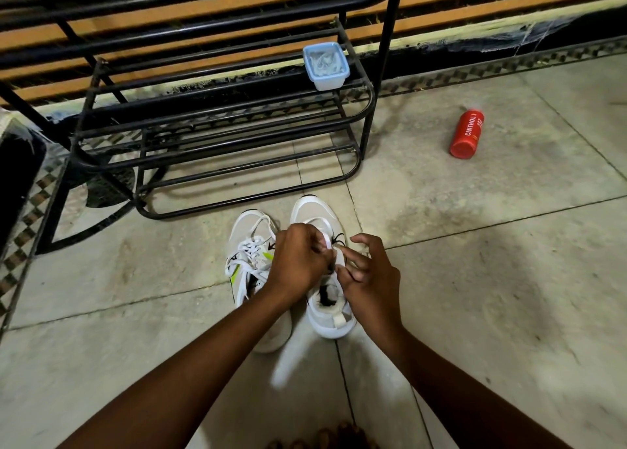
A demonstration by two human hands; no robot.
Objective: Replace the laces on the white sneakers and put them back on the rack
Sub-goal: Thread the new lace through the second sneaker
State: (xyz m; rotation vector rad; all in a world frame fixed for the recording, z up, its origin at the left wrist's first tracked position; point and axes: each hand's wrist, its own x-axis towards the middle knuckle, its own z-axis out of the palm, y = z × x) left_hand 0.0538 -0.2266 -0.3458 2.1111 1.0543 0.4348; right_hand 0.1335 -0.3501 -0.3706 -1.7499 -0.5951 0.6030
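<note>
Two white sneakers stand side by side on the floor, toes toward the rack. The left sneaker (249, 245) carries a white lace through its eyelets. Both hands work over the right sneaker (314, 214). My left hand (298, 262) is curled and pinches a white lace (328, 243) above the tongue. My right hand (368, 279) pinches the same lace with thumb and forefinger, its other fingers spread. A blurred white lace end (288, 360) trails down toward me between my forearms. The black metal shoe rack (217, 126) stands just beyond the shoes.
A pale blue plastic box (325, 65) with white laces inside sits on the rack's top shelf at its right end. A red bottle (466, 134) lies on the tiled floor to the right. A black and orange railing runs behind the rack.
</note>
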